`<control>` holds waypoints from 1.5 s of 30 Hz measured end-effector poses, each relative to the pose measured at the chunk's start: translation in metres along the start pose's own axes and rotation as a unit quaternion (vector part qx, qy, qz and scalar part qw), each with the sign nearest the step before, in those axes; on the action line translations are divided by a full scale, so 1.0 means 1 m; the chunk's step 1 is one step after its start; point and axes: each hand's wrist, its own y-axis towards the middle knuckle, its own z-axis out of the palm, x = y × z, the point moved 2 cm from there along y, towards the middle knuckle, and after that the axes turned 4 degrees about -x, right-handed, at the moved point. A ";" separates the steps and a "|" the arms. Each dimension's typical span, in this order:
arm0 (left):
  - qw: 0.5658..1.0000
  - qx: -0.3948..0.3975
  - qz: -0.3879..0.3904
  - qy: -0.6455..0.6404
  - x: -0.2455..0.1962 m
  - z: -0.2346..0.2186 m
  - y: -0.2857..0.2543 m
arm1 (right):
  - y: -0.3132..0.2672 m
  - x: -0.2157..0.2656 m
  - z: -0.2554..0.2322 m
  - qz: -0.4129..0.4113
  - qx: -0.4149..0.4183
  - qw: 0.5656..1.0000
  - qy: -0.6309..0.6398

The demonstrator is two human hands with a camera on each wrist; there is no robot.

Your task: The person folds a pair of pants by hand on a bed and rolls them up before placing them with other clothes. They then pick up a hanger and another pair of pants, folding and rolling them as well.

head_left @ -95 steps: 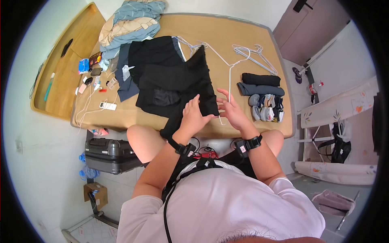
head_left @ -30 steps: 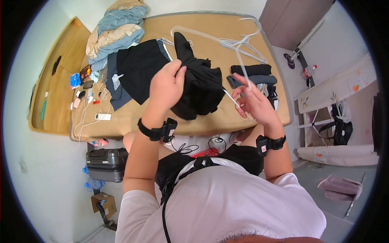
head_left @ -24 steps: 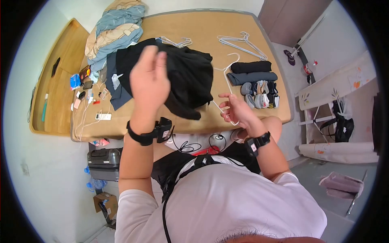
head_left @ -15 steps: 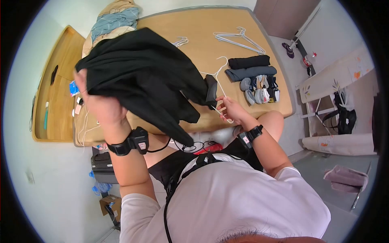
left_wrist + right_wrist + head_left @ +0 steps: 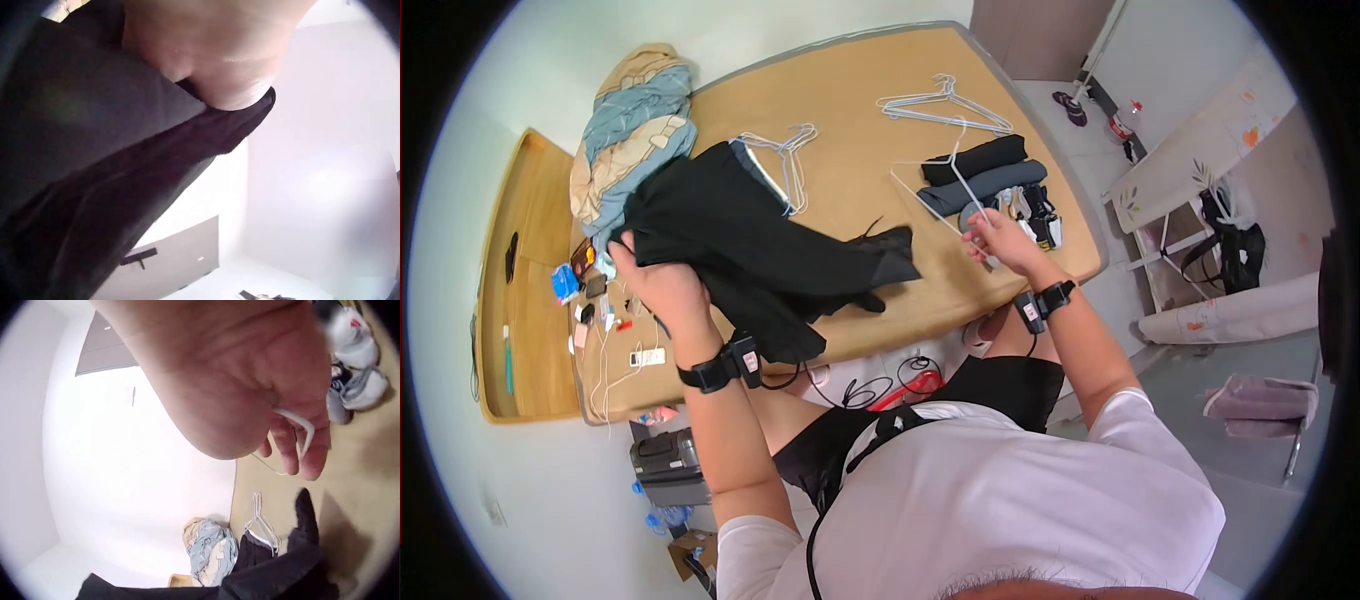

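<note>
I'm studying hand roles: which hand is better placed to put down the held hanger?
Likely the right hand: it holds the white hanger near the rolled clothes, while the left hand grips the black garment.

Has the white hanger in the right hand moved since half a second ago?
Yes. In the head view, the white hanger has shifted rightward, from beside the dark rolled clothes to overlapping them.

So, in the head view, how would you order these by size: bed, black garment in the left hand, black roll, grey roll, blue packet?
1. Bed
2. Black garment, perhaps enlarged by being nearer the camera
3. Black roll and grey roll: too alike to rank
4. Blue packet
</note>
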 end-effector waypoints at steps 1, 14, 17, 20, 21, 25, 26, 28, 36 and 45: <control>1.000 -0.017 0.008 0.018 0.032 -0.005 0.002 | 0.003 0.006 -0.012 -0.018 -0.012 1.000 0.000; 0.759 0.260 0.058 0.594 0.335 -0.032 -0.205 | 0.162 0.081 -0.136 -0.061 -0.162 0.978 -0.116; 0.737 0.252 0.040 0.626 0.335 -0.027 -0.214 | 0.203 0.090 -0.154 -0.064 -0.184 0.957 -0.217; 0.725 0.263 0.026 0.635 0.334 -0.024 -0.215 | 0.246 0.095 -0.170 -0.067 -0.184 0.943 -0.268; 0.726 0.265 0.012 0.634 0.335 -0.024 -0.215 | 0.258 0.095 -0.174 -0.074 -0.181 0.942 -0.272; 0.729 0.264 0.015 0.631 0.349 -0.032 -0.218 | 0.309 0.089 -0.188 -0.075 -0.178 0.936 -0.294; 0.726 0.265 0.008 0.635 0.349 -0.034 -0.219 | 0.322 0.083 -0.194 -0.070 -0.172 0.937 -0.295; 0.727 0.264 0.013 0.634 0.350 -0.032 -0.218 | 0.345 0.077 -0.206 -0.083 -0.196 0.882 -0.421; 0.731 0.268 0.020 0.627 0.353 -0.039 -0.222 | 0.394 0.044 -0.215 -0.114 -0.261 0.770 -0.571; 0.742 0.261 0.000 0.618 0.356 -0.035 -0.214 | 0.269 0.017 0.050 -0.156 -0.108 0.898 -0.396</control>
